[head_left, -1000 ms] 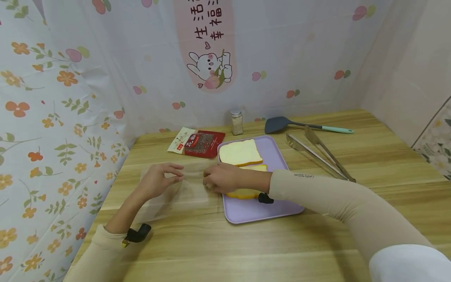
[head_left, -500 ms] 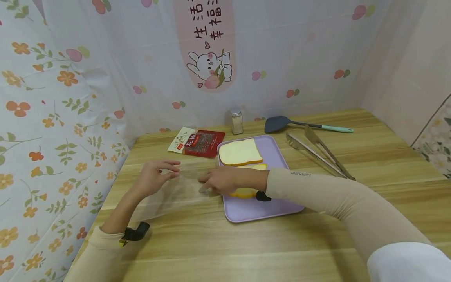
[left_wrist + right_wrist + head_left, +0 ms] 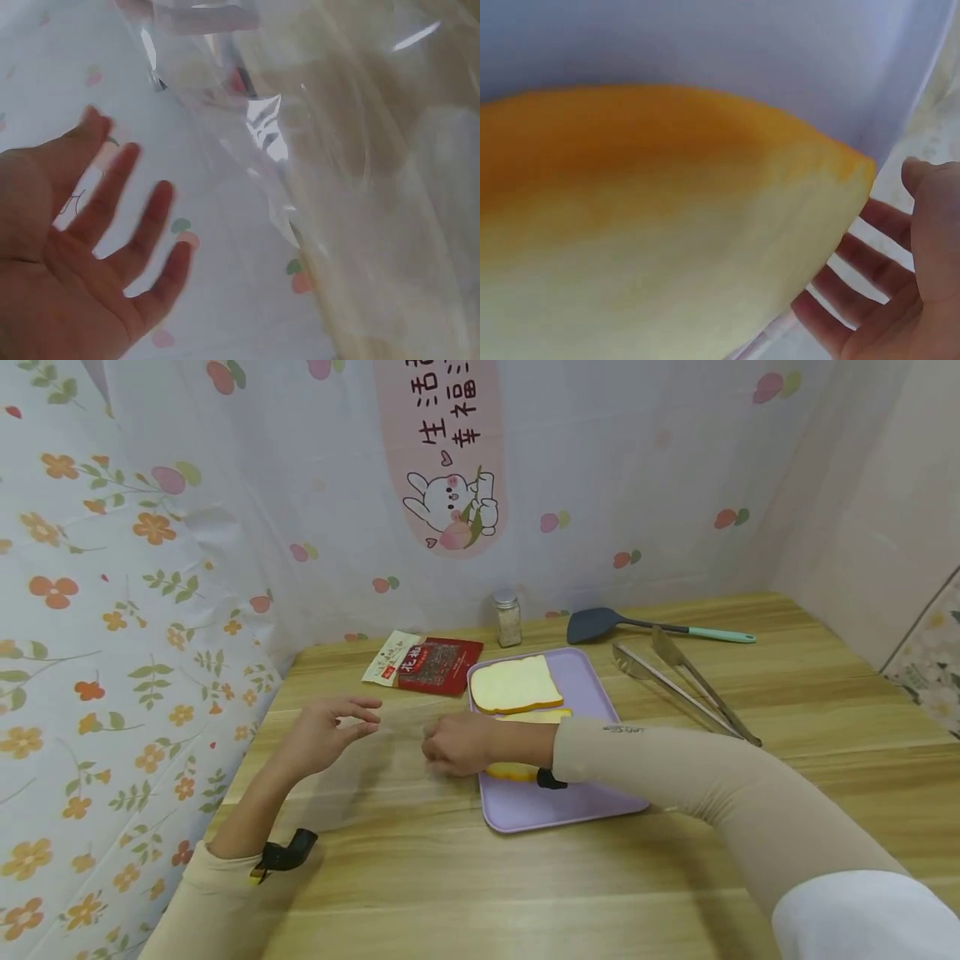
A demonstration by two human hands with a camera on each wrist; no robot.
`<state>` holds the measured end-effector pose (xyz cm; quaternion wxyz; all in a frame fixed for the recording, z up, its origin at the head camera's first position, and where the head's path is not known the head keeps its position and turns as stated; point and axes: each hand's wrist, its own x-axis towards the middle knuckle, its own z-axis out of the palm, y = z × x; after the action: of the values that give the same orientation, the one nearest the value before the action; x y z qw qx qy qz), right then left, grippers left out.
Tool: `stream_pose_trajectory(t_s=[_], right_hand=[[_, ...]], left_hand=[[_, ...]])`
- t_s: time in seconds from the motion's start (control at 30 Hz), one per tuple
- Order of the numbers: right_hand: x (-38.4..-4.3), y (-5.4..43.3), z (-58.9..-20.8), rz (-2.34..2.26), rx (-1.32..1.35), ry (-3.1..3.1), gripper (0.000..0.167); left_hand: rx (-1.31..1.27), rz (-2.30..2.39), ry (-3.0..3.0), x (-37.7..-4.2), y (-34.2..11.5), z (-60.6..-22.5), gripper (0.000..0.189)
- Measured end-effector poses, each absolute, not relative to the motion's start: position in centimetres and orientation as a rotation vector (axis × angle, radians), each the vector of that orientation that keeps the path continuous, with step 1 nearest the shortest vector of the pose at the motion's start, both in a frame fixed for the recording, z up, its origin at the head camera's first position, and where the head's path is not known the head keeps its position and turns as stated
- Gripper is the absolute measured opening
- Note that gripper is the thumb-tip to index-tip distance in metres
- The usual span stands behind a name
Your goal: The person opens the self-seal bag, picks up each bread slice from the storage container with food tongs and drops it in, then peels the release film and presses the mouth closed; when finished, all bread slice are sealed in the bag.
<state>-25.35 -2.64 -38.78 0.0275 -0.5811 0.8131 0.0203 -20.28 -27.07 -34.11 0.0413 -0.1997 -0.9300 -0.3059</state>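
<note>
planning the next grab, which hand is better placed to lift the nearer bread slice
Probably the right hand: it's beside that bread slice on the lilac tray, while the left hand is farther off.

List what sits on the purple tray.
On the tray lie a far bread slice, clearly visible, and a nearer slice. In the head view, the right arm covers the nearer slice's middle and part of the tray, hiding whatever is there.

Two hands [image 3: 457,743] over a wooden table [image 3: 600,893], bread slices [image 3: 516,685] on a purple tray [image 3: 540,810], tongs [image 3: 703,687], spatula [image 3: 592,625]
</note>
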Motion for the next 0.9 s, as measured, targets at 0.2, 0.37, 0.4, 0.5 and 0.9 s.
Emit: stream_pose_trajectory(t_s=[0.2, 0.37, 0.4, 0.5, 0.9], right_hand=[[-25.0, -2.9, -39.4, 0.231, -1.733, 2.579, 0.05], [-24.7, -2.7, -39.4, 0.245, -1.743, 2.585, 0.063], [-24.6, -2.7, -39.4, 0.243, -1.741, 2.584, 0.064], [-24.5, -2.5, -39.4, 0.244, -1.741, 2.574, 0.064], [-24.4, -2.3, -38.9, 0.263, -1.729, 2.557, 0.044]], left_hand=[[-0.654, -0.84, -3.007, -20.8, -27.9, -35.5, 0.031], [-0.69, -0.747, -3.049, -21.0, -28.7, -37.1, 0.038], [-0.706, -0.732, -3.052, -21.0, -28.7, -37.4, 0.038], [-0.729, -0.715, -3.059, -21.1, -28.7, -38.1, 0.032], [-0.718, -0.794, -2.942, -20.7, -28.6, -38.2, 0.019]])
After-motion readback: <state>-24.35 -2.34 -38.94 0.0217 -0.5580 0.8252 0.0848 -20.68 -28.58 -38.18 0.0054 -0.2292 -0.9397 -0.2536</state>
